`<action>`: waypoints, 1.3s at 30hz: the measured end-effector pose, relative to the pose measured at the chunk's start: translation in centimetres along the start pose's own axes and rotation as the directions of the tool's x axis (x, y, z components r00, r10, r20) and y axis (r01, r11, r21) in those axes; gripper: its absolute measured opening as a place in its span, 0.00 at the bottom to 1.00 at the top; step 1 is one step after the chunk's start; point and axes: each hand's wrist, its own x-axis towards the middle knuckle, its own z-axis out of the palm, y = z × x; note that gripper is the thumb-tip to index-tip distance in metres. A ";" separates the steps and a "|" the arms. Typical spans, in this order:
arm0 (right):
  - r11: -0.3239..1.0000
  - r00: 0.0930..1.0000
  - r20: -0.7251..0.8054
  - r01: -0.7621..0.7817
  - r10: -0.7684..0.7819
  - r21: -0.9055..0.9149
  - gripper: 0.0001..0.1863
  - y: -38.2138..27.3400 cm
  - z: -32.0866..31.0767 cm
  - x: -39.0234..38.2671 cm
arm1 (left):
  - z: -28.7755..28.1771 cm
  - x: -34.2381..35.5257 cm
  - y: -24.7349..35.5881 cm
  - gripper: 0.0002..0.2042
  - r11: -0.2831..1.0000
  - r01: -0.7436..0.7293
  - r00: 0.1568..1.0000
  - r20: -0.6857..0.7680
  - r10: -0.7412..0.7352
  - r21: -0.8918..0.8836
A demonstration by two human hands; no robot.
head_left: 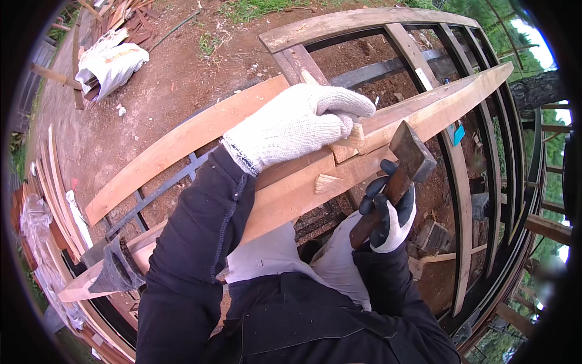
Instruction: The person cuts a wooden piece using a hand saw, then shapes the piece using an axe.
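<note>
My left hand (297, 124), in a white knitted glove, is closed with thumb and fingertips on a small wooden wedge (353, 137) standing up at a joint in a long wooden beam (445, 108). The wedge's lower end meets the joint; how deep it sits is hidden. A second wooden peg (328, 183) sticks out of the beam's near face. Just right of the joint, my right hand (391, 218), in a white and dark coated glove, is wrapped round the wooden handle of a hammer (414, 155). Its rusty, squared metal head is raised beside the beam.
Curved wooden slats (400, 54) and dark metal bars form a frame around me at the right. A curved plank (188, 142) lies beyond my left arm. A white sack (112, 60) rests on the dirt at far left, with stacked boards (57, 182) nearer.
</note>
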 end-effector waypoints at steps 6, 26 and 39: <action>0.997 0.998 0.016 0.066 -0.066 -0.031 0.30 1.0 -0.6 0.5 | -0.1 0.2 -0.7 0.19 0.992 -0.118 0.993 0.004 0.118 0.033; 0.997 0.991 0.128 -0.018 0.028 -0.075 0.31 0.5 -0.9 -0.7 | 1.3 0.0 -1.5 0.15 0.992 -0.088 0.988 0.118 0.099 -0.089; 0.891 0.951 0.022 0.296 -0.307 -0.346 0.27 -0.1 2.0 2.1 | 1.9 -0.2 -1.5 0.20 0.989 -0.143 0.983 0.118 0.137 0.040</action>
